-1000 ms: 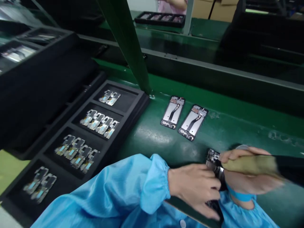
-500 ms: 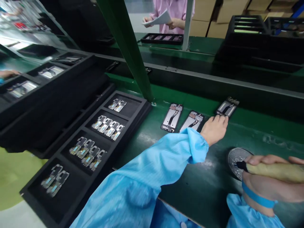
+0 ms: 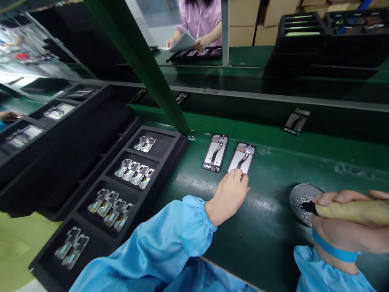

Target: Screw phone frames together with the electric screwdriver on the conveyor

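Note:
My left hand [image 3: 229, 195] has its fingers closed over the lower end of an opened phone [image 3: 242, 157], hiding that end. This phone has a silvery back and a black ribbon cable. Just left of it lies a similar opened phone [image 3: 215, 153], untouched. At the right, my right hand [image 3: 343, 231] is wrapped around an electric screwdriver [image 3: 349, 211] with a yellowish handle and black nose. The nose points over a round dish [image 3: 299, 198] of small metal pieces, probably screws. A third opened phone [image 3: 297, 121] rests on the dark strip farther back.
A black tray [image 3: 100, 239] with several circuit boards in compartments stands at left, beside stacked black trays [image 3: 91, 121]. A green post [image 3: 136, 61] rises behind. Across the line, a person in pink [image 3: 200, 24] holds papers; black trays [image 3: 304, 44] are stacked at back right.
My left hand has left the far right phone and moved left and nearer, onto the middle phone. The far phone now sits farther back on the dark strip. My right hand keeps its place.

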`<state>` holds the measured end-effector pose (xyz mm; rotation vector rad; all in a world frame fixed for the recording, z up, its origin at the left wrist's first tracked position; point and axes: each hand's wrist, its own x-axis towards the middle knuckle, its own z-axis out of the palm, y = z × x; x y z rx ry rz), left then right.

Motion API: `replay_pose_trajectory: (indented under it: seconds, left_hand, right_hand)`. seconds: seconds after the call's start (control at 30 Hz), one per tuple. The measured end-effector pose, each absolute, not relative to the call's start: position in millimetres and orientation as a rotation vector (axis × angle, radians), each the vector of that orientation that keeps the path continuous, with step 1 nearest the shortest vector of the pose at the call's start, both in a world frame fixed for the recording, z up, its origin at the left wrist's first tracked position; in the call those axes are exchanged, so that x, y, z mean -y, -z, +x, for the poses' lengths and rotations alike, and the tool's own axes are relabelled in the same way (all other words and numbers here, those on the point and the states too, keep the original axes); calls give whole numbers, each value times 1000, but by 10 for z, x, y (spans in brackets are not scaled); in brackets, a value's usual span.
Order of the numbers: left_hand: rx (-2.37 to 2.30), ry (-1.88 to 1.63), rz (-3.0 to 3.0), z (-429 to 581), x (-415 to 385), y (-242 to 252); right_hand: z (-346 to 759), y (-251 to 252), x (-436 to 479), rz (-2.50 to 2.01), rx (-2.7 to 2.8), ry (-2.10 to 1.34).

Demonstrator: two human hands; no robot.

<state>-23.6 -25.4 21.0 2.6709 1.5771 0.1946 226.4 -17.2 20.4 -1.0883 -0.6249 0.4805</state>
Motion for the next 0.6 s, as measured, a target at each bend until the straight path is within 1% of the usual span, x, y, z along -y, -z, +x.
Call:
replay_pose_trajectory:
  seconds: [0.1,0.23,0.3,0.43,0.53,0.6]
  left_hand:
    - [-1188,-204,2736,-257,524,-186]
    - [-953,-264,2734,-278,668,-230]
    - [-1010,-318,2742,-314,528,-235]
    - [-1352,-383,2730,-401,102,-138]
    - [-1344,-372,2724,-445,-42,-40]
    - [-1313,-374,2719,-462,-46,-3]
  right_hand:
    - [2230,-247,194,-1028,701,-402]
    - [2226,-253,214,-1007,738,-430]
    - [2219,-253,210,-974,730,-447]
    - [2181,-275,200,-956,675,-448]
    - [2164,-304,230,-956,650,-453]
    - [2176,-321,247,-919,549,-595]
